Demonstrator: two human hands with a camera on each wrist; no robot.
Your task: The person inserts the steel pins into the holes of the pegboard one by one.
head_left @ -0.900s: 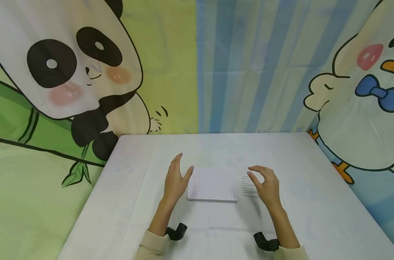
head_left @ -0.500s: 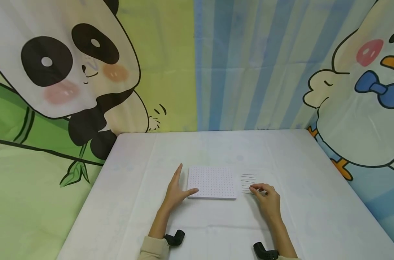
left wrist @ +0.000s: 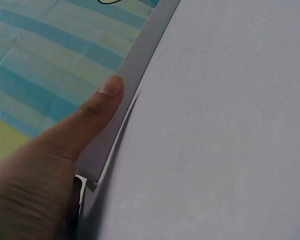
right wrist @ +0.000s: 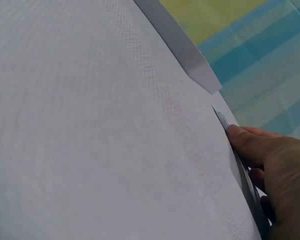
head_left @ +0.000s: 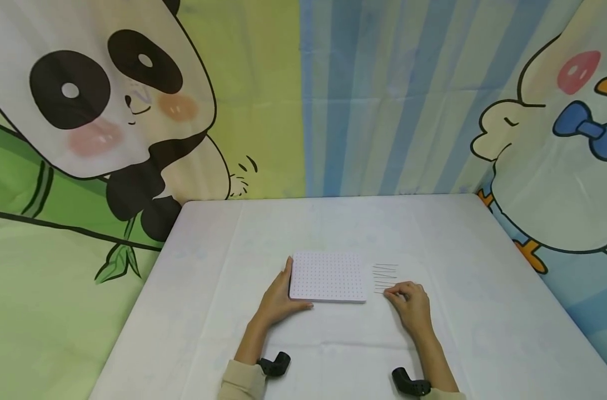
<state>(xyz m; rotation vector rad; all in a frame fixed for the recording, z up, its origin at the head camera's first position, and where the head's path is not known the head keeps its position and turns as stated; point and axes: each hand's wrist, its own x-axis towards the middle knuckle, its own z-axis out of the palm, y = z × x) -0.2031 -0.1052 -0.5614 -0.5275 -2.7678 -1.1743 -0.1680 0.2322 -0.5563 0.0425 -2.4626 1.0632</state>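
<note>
A white square board with a grid of small holes lies mid-table. My left hand wraps its near left corner, straight fingers along the left side and thumb along the front edge. In the left wrist view the thumb rests on the board's side face. Several thin dark metal rods lie in a row right of the board. My right hand pinches the right end of the nearest rod between thumb and fingertips. The right wrist view shows its thumb against the rods, seen edge-on.
A white cloth covers the table. Behind it hangs a curtain with cartoon animals. Black wrist cameras are strapped to both wrists.
My left hand has come down from above the table to the board's corner. My right hand has lowered to the nearest rod, thumb and fingertips drawing together. The board and rods stay put.
</note>
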